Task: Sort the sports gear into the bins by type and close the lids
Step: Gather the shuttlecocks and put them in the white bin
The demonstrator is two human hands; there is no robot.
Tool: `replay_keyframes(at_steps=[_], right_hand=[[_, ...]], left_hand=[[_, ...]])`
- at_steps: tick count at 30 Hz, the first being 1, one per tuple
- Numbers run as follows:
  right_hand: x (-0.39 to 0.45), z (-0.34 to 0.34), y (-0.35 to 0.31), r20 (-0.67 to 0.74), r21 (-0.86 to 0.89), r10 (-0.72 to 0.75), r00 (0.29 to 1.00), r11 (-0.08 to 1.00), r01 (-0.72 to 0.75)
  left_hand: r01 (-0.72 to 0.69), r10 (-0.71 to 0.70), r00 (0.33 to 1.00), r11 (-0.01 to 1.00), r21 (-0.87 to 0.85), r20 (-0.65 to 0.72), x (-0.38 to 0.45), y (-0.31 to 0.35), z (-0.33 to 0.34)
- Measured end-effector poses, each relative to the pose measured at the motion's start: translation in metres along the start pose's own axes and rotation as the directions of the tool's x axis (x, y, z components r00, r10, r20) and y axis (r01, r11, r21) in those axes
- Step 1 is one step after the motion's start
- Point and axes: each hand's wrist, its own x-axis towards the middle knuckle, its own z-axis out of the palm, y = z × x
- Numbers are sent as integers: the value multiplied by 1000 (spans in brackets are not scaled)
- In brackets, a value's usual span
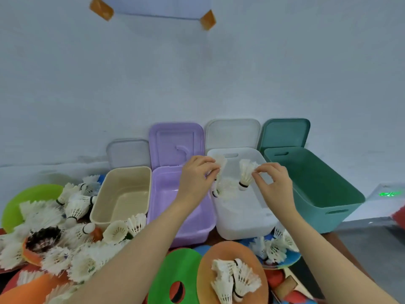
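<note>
Four open bins stand in a row: beige bin, purple bin, white bin, teal bin. Their lids lean upright against the wall behind them. Above the white bin my left hand pinches a white shuttlecock, and my right hand pinches another shuttlecock by its feathers, cork down. More shuttlecocks lie inside the white bin. A heap of loose shuttlecocks covers the table's left side.
Flat disc cones lie in front: green, orange with shuttlecocks on it, lime at far left. Paddles and red balls sit at lower right. A white device with a green light stands right of the teal bin.
</note>
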Motion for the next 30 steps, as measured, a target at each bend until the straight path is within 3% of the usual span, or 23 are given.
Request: replay_keyframes(at_steps=[5, 9, 15, 21, 25, 30], right_hand=[[37, 10, 55, 147, -164, -26, 989, 985, 50], [38, 13, 91, 275, -192, -52, 960, 975, 108], [7, 5, 104, 294, -49, -191, 937, 976, 214], [-48, -1, 92, 340, 157, -284, 897, 957, 243], [-90, -4, 92, 580, 180, -223, 784, 973, 144], [-138, -5, 89, 837, 17, -153, 525, 967, 254]], left_hand=[[7, -37, 991, 973, 229, 128, 28, -2, 53], [-15, -94, 957, 929, 369, 276, 16, -6, 76], [16, -159, 930, 918, 397, 331, -22, 8, 76], [59, -180, 939, 924, 377, 294, -79, 21, 55], [134, -255, 904, 931, 338, 342, -121, 29, 40], [166, -386, 739, 898, 406, 551, -169, 37, 33]])
